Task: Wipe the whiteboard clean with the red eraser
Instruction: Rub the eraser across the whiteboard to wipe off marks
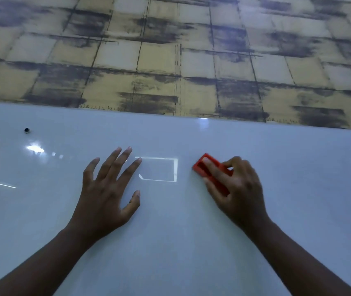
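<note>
Below whiteboard's (277,167) top edge, gripped eraser (200,165).

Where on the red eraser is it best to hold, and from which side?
Probably by its two long edges, coming from above. The red eraser lies flat against the whiteboard, so only its back and edges are free; the right hand grips it this way now.

Left hand (108,189) lies flat, fingers spread and straight; right hand (232,184) curls, index finger extended, both forearms reaching forward.
</note>
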`<state>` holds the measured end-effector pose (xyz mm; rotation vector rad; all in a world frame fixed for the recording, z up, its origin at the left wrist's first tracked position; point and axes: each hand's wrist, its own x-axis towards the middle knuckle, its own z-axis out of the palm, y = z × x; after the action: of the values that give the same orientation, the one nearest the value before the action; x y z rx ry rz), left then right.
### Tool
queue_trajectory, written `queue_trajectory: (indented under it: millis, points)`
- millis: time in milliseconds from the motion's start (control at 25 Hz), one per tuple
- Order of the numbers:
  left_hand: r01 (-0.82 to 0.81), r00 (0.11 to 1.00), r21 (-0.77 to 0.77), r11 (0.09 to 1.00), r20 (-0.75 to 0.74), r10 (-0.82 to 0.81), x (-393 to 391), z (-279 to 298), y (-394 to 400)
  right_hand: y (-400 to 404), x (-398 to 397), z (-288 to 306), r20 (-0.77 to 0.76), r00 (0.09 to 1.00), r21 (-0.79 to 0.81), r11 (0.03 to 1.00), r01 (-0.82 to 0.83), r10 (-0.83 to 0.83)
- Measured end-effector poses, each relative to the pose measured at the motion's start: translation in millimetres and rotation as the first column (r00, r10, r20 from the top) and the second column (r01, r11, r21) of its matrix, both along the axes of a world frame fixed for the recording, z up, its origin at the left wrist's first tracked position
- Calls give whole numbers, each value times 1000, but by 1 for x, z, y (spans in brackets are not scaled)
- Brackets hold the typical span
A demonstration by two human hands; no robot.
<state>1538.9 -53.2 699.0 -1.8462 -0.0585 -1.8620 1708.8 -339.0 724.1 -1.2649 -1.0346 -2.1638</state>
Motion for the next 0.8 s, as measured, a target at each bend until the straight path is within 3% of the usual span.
queue_trajectory:
  millis: [200,400,560,680,800]
  points:
    - [30,1000,-40,999,4,-29,9,1,6,19,-6,5,-176,975,329,942,-69,133]
    - [52,999,-40,998,-12,-52,10,3,12,82,-46,-35,-1,999,-59,998,-35,35]
    - [69,998,-40,997,-10,-69,11,2,12,69,-43,-20,81,997,-161,987,31,-18]
    - [90,996,-42,995,7,-90,10,3,12,37,-22,13,57,998,-125,991,42,-35]
    - [92,996,-36,995,22,-91,12,1,11,-14,8,38,-79,997,127,991,32,-22]
